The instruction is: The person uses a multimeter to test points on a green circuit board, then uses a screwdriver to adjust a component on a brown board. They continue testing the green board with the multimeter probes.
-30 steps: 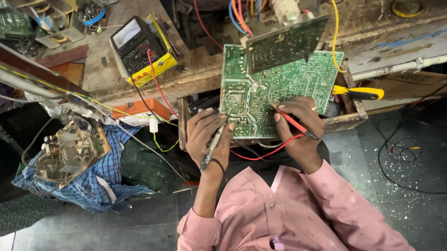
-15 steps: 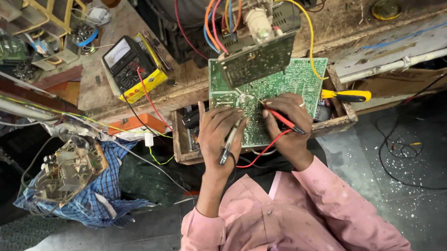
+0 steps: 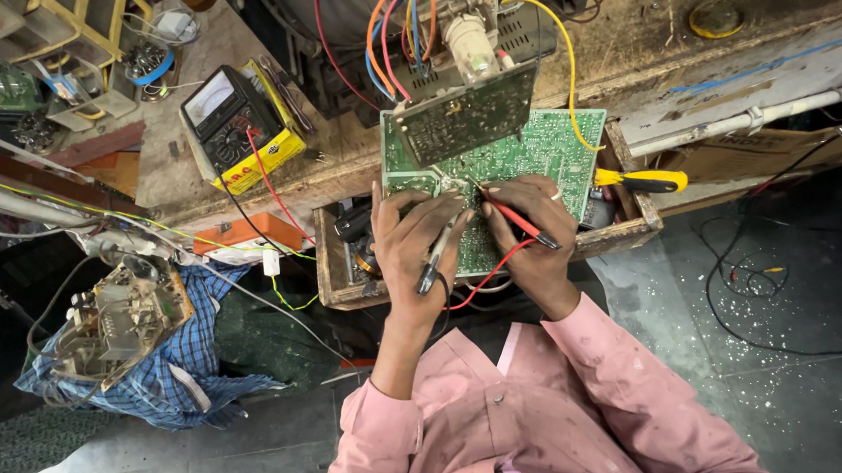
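Nearest the camera is the pink shirt [image 3: 564,419], its sleeves running up to both hands over the green board [image 3: 545,148]. The left hand [image 3: 411,245] is curled shut around a black probe [image 3: 436,256], held like a pen with its tip on the board's underside. The right hand [image 3: 528,236] is pinched closed on a red probe [image 3: 519,221], tip pointing up-left and set just beside the black one's tip, near the board's left middle. A red lead [image 3: 480,281] loops from that probe under the wrists.

Half a second ago the hands sat in much the same grip, and the probes have stayed on the board; the tips now stand a little closer together. A second ago the right hand lay lower and further right on the board, with the red probe pointing more sideways. The view has also swung, so the board and bench sit higher and more centred.

The board lies tilted over an open wooden drawer [image 3: 331,261], leaning against the bench edge. A yellow-handled screwdriver [image 3: 642,182] lies at the drawer's right corner. To the left, on the bench [image 3: 283,180], a multimeter [image 3: 229,118] in a yellow case rests face up, its red wire [image 3: 273,189] trailing down. Beyond the board, a smaller dark board [image 3: 467,117] stands upright with coloured wires [image 3: 395,40] fanning above it. Lower left, a metal chassis [image 3: 115,314] rests on a blue checked cloth [image 3: 188,364].
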{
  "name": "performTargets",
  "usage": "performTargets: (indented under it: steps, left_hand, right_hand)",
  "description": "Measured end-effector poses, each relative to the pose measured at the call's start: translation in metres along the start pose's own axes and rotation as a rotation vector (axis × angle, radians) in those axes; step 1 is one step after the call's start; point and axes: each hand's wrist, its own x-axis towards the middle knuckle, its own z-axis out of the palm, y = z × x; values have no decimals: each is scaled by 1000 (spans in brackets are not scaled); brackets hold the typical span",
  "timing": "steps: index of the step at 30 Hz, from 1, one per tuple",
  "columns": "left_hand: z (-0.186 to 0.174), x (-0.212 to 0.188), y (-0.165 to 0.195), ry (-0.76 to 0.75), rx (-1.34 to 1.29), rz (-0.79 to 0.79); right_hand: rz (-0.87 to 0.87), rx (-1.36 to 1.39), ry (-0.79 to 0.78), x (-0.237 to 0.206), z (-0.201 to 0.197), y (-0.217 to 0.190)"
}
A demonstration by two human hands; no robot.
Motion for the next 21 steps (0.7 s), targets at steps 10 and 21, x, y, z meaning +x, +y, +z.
performTargets:
  steps: [10, 21]
  left_hand:
    - [1, -3, -8, 14, -16, 33]
    - [-13, -12, -22, 35, -78, 34]
  right_hand:
    - [39, -35, -15, -2, 1, -1]
    - [20, -33, -71, -9, 11, -2]
